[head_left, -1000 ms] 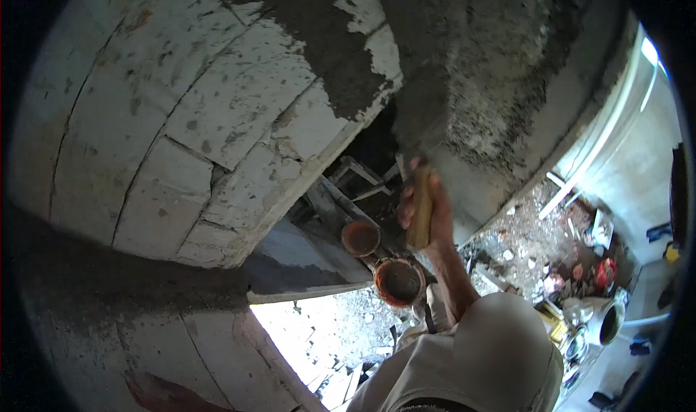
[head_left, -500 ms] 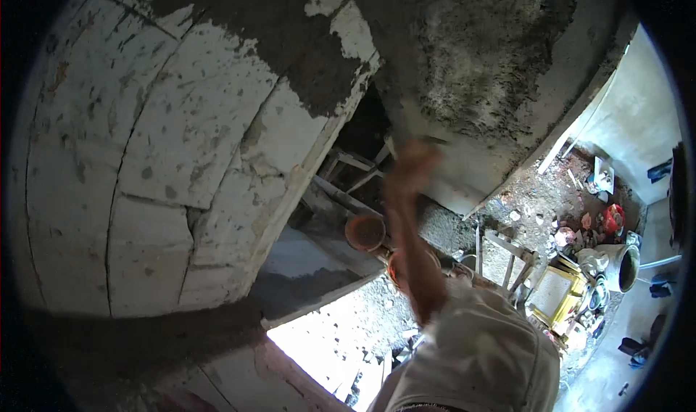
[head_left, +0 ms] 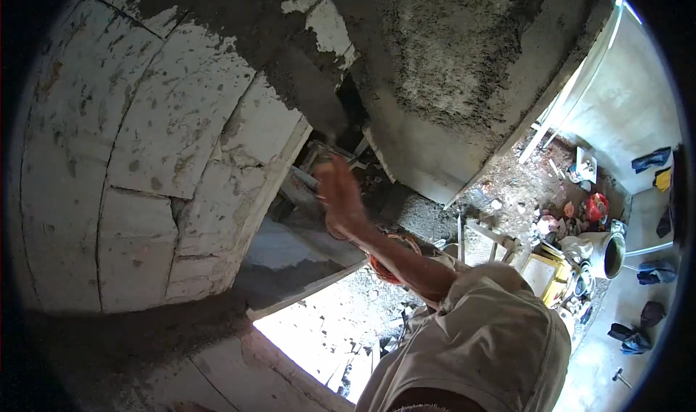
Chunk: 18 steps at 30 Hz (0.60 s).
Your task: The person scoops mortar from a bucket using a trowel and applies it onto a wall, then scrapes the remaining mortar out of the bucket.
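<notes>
My right hand (head_left: 341, 198) is raised at mid-picture, its forearm coming up from the lower right in a light sleeve. Its fingers are curled, smeared by motion. From them a dark flat blade, looking like a plastering trowel (head_left: 322, 100), reaches up over the edge of the block wall (head_left: 174, 129). The handle is hidden in the fist. Wet grey-brown plaster (head_left: 210, 6) covers the upper part of that wall. Below the hand, behind the forearm, an orange-red round container (head_left: 384, 267) shows in part. My left hand does not show.
A rough plastered wall face (head_left: 464, 71) rises at the upper right. Below lies a bright opening (head_left: 319, 332) with rubble. At right stand a white bucket (head_left: 605, 256), a yellow-framed box (head_left: 544, 278), a red bag (head_left: 597, 207) and scattered debris. Dark clothes (head_left: 631, 338) hang on the right wall.
My right hand has moved left toward the block wall's edge, the forearm now slanting left. The reddish bowl seen beside it earlier no longer shows. The whole view has shifted slightly.
</notes>
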{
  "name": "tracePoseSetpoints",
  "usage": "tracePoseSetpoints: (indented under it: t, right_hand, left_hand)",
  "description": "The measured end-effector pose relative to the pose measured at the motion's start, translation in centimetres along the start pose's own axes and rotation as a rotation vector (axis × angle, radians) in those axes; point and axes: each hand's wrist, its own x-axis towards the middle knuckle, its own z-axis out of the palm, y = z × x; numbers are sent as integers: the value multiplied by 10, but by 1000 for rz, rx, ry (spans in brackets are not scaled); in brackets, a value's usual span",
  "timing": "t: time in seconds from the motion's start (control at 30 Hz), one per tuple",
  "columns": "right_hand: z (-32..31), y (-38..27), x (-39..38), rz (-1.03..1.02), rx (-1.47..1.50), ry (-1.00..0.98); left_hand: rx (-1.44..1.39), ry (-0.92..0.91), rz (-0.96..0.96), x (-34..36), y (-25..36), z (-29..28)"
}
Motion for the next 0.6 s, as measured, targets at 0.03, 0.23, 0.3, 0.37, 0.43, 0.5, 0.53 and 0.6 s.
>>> tracePoseSetpoints:
  t: [0.03, 0.23, 0.3, 0.37, 0.43, 0.5, 0.53, 0.6]
  right_hand:
    - [-20, -13, -4, 253, -310, -34]
    - [-98, 25, -10, 486, -596, 86]
    - [-123, 32, -17, 503, -622, 89]
    - [-172, 58, -39, 474, -913, -43]
    - [-234, 91, -79, 390, -1298, -270]
    - [-278, 107, -114, 461, -1437, -434]
    - [-296, 111, -127, 569, -1452, -486]
    - [-337, 123, -152, 786, -1444, -572]
  left_hand:
    - [50, -3, 20, 1, 1, -17]
    - [281, -119, 77, 18, 20, -22]
    - [222, -112, 25, 2, 19, -7]
    - [43, -116, -156, -25, 19, 11]
    - [-180, -192, -268, -83, 49, 51]
    - [-576, -406, -492, -186, 117, 128]
    - [-764, -541, -644, -245, 159, 166]
    - [-960, -851, -909, -364, 246, 221]
